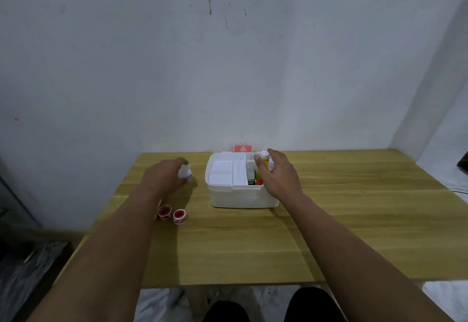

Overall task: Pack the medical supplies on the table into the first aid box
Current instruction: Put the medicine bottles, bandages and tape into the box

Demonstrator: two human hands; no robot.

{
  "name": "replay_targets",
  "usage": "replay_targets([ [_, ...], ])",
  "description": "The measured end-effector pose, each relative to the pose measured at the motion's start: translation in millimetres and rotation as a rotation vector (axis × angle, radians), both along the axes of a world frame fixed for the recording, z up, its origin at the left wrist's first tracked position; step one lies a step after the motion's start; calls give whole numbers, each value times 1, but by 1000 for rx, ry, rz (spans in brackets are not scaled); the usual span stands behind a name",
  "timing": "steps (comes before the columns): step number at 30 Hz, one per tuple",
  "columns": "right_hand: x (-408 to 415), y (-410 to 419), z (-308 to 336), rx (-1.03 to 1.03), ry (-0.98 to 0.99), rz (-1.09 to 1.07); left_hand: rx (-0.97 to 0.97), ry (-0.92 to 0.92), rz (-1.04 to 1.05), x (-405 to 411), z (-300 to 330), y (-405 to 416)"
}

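The right hand (277, 173) grips a bottle (266, 158) over the box (243, 197) to drop it in, while the left hand (166, 175), left of the box, closes its fingers on a white roll (184, 172).

Rectangular tabletop (329, 220): light yellow-brown wood grain, smooth, matt. Open white first aid box (243, 199): smooth plastic, slight sheen. Two small red-centred tape rolls (173, 215): glossy. Pale grey wall (228, 68): matt, stained.

Open white first aid box (243, 196); two red-topped rolls (173, 214) left.
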State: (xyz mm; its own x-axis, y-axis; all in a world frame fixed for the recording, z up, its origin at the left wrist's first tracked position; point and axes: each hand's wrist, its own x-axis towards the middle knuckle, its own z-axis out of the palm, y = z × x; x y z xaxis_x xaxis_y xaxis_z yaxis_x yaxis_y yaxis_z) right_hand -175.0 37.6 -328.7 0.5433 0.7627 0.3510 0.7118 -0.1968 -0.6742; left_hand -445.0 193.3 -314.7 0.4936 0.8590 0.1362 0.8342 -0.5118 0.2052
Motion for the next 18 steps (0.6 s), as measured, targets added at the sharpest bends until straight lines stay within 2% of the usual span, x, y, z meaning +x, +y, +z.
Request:
replay_targets([
  [4,1,1,0,2,4,2,106,-280,-65,12,35,-3],
  [6,1,1,0,1,4,2,109,-321,-137,28,50,-7],
  [9,1,2,-1,7,6,3,90,-271,-220,55,58,-13],
  [12,1,2,-1,4,12,9,72,-142,-262,76,49,-18],
  [18,2,2,-2,16,4,11,81,19,-265,88,37,-13],
])
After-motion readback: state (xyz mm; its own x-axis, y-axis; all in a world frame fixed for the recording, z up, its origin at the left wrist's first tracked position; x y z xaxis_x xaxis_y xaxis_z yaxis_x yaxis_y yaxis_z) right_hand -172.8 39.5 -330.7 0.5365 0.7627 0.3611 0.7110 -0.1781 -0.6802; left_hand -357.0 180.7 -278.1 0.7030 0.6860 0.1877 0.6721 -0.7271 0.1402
